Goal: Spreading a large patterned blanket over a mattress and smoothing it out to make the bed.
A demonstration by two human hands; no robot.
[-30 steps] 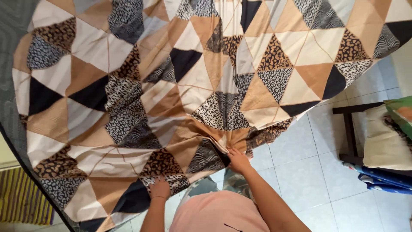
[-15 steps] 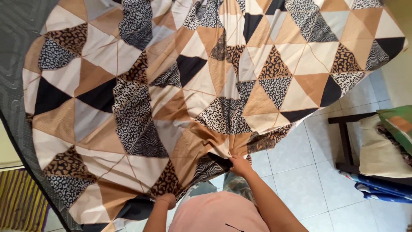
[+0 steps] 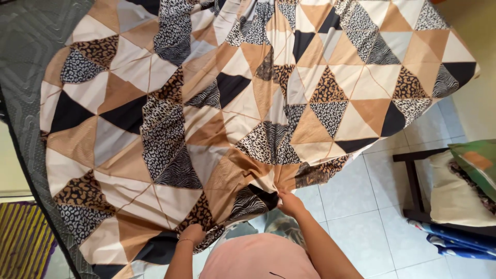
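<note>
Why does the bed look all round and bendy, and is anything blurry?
Head view: the wide lens bows the bed sheet and grey mattress edge into curves; daylight is soft, without glare; right hand and left hand look sharp.

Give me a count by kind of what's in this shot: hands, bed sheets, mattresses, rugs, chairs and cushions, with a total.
Hands: 2, left hand and right hand, both gripping the sheet's near edge
Patterned triangle bed sheet: 1
Grey mattress: 1
Striped rug: 1
Dark wooden chair: 1
Cushions: 2, cream cushion and green cushion
Total: 8
</note>
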